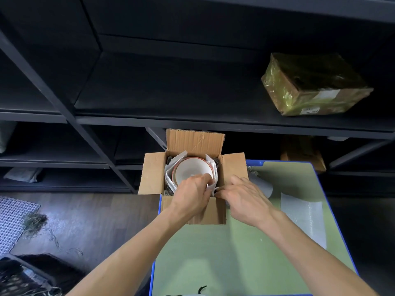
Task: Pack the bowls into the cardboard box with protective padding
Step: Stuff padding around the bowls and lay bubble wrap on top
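Observation:
An open cardboard box [152,174] stands at the far end of a green table [224,253], its flaps folded outward. Inside it sits a white bowl [191,168] with a reddish rim, wrapped around by white padding sheets [171,169]. My left hand [192,195] reaches into the box's near side, and its fingers grip the white padding at the bowl's near rim. My right hand [243,197] is at the box's near right corner and pinches the same padding edge. My hands hide the near part of the bowl.
A bubble wrap sheet [303,218] and a white roll [264,186] lie on the table's right side. Dark shelving fills the background, with a taped parcel [314,84] on a shelf. On the wooden floor at left lie a white mesh mat [12,218] and a dark basket [23,276].

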Demonstrator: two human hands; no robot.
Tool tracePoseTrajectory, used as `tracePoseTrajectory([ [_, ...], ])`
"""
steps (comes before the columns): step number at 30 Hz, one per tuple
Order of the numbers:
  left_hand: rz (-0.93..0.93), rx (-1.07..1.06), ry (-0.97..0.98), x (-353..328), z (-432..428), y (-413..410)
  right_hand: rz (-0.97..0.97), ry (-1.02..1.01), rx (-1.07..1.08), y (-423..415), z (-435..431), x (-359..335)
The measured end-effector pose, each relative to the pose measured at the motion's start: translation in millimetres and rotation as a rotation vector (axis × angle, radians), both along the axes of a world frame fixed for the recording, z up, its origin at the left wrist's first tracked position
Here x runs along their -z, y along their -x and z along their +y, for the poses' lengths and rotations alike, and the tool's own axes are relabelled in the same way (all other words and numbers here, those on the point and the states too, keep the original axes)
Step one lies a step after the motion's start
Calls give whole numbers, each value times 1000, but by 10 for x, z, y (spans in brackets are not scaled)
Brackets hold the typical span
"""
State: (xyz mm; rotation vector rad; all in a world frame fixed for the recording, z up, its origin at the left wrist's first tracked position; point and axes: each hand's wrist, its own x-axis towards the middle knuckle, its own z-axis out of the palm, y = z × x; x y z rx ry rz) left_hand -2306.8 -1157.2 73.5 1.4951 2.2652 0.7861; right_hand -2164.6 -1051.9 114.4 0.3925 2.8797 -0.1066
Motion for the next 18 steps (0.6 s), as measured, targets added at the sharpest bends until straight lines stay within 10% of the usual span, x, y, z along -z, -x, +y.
tracePoseTrajectory([
  [18, -5, -8, -130, -418, 167, -278, 254, 56, 238, -570, 445, -263],
])
